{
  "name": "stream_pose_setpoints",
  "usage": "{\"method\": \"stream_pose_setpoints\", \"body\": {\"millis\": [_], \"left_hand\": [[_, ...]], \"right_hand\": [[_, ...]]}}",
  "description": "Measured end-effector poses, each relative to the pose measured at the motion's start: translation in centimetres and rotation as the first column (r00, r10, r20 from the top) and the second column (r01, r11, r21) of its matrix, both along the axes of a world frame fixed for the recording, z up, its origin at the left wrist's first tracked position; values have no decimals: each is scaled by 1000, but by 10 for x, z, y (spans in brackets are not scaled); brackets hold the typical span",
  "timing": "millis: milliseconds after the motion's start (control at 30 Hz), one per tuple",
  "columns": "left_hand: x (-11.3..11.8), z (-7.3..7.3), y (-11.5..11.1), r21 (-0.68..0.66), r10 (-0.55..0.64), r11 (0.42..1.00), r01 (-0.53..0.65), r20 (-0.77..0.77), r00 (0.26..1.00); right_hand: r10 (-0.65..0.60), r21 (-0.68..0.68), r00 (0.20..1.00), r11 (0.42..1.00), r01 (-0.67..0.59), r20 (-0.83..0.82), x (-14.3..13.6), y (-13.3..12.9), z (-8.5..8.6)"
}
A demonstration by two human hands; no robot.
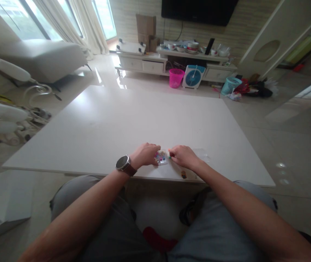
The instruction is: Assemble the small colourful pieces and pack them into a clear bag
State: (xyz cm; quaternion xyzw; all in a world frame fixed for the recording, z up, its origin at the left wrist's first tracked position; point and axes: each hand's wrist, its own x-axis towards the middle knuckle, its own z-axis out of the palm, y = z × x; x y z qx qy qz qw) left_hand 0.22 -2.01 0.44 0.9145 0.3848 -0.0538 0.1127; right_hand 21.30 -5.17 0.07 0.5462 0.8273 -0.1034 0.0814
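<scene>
My left hand [146,154], with a watch [122,163] on its wrist, grips the left side of a small clear plastic box [162,162]. Small pieces in pink, blue and other colours lie inside the box. Just right of the box, my right hand [182,155] is closed with its fingertips low over the tabletop. Bits of orange and green show at those fingertips, too small to name. Beyond the right hand lies a flat clear plastic piece [201,154], partly behind the wrist. A small dark and orange figure [183,174] lies near the table's front edge.
The white table [133,120] stretches ahead, its front edge close to my knees. Past it stand a pink basket [175,78], a blue fan [193,77] and a light blue basket [230,86]. White-padded equipment [10,111] stands at the left.
</scene>
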Motion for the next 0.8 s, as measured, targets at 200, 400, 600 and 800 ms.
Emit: {"method": "stream_pose_setpoints", "body": {"millis": [200, 400, 600, 800], "left_hand": [[-1, -3, 0, 6, 5, 1000, -5, 14, 1000], [-1, -1, 0, 3, 3, 1000, -3, 11, 1000], [0, 1, -1, -5, 8, 1000, -8, -4, 1000], [1, 1, 0, 4, 8, 1000, -8, -3, 1000]], "right_hand": [[15, 16, 1000, 1000, -15, -6, -3, 1, 2], [33, 23, 999, 999, -34, 26, -2, 0, -1], [29, 45, 999, 999, -31, 38, 1, 0, 4], [77, 57, 980, 996, -68, -184, 5, 2, 13]]}}
